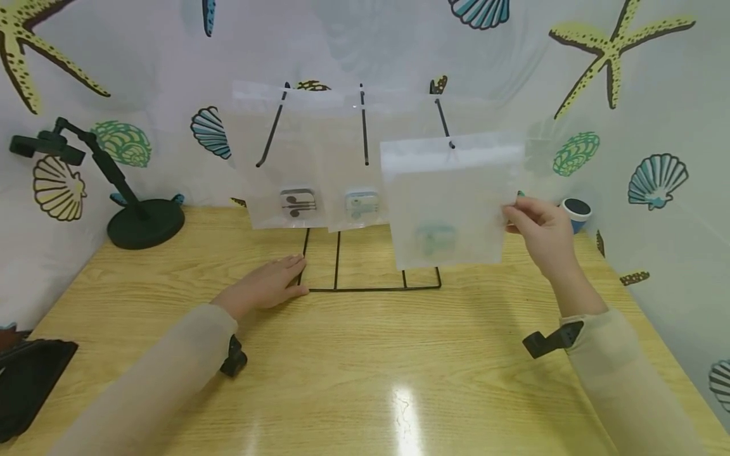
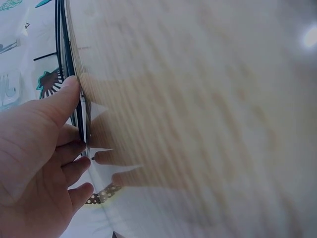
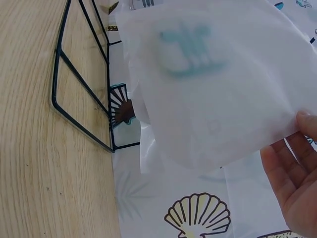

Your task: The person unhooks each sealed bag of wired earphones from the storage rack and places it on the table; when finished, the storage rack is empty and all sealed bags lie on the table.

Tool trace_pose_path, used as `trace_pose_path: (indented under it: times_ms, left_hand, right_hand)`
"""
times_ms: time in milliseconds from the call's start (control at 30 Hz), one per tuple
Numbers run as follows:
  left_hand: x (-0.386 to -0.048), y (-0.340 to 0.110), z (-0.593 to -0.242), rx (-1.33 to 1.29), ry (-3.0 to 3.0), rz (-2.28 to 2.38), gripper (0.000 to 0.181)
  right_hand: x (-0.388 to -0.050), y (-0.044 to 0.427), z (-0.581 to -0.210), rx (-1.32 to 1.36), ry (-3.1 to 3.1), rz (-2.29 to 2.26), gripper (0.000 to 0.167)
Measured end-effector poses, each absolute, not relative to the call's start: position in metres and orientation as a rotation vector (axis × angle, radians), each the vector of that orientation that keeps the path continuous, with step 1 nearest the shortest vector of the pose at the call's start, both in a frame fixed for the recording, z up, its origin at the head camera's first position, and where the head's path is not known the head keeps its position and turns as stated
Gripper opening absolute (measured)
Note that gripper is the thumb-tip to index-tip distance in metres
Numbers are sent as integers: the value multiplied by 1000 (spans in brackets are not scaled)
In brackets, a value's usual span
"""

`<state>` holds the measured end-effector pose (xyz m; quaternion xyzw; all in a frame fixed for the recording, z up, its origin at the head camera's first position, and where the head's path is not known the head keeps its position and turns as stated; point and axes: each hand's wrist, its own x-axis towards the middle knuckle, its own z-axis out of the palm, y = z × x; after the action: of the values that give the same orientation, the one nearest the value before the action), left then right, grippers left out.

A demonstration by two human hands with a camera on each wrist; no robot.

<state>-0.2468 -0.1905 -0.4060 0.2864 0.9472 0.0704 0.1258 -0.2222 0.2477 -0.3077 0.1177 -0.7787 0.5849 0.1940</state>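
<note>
My right hand (image 1: 544,237) pinches the right edge of a frosted plastic bag (image 1: 450,196), with a blurred teal shape inside. A hook tip of the black wire rack (image 1: 371,289) shows at that bag's top edge; whether it passes through cannot be told. My left hand (image 1: 265,285) rests on the left corner of the rack's base, thumb and fingers extended across the wire in the left wrist view. Two more bags hang on the left and middle hooks, holding boxed earphones (image 1: 298,203) and a similar pale blue-white case (image 1: 362,204).
A black stand with a jointed arm (image 1: 145,221) is at the back left. Behind my right hand sits a small blue and white round object (image 1: 577,212). A black object (image 1: 34,386) lies at the left edge. The patterned cloth (image 1: 644,120) rises behind the table (image 1: 353,367).
</note>
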Motion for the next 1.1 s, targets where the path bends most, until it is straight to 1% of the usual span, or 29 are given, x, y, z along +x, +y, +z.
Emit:
trace_pose_path:
  times_ms: [133,433,567,700,867,1100]
  left_hand:
    - [-246,-190,-406,827,2757,209,67]
    - [-245,-189,-404,799,2750,216,67]
    - [-245,-188,-405,794,2746,218,67]
    - [-246,-188,-406,809,2750,224,67]
    - [-245,-189,-406,821,2758,222,67]
    - [-244,-189,-405,816,2770,222,67]
  right_hand:
    - [-216,248,-306,355,-2145,1684,10]
    - [-207,252,-304,426,-2055,1751,15]
    - [-203,258,-305,449,-2067,1696,13]
    - [-198,268,-308,452,-2103,1615,15]
    - [-191,284,-312,462,-2106,1640,19]
    - [-178,313,-314,396,-2286,1491,17]
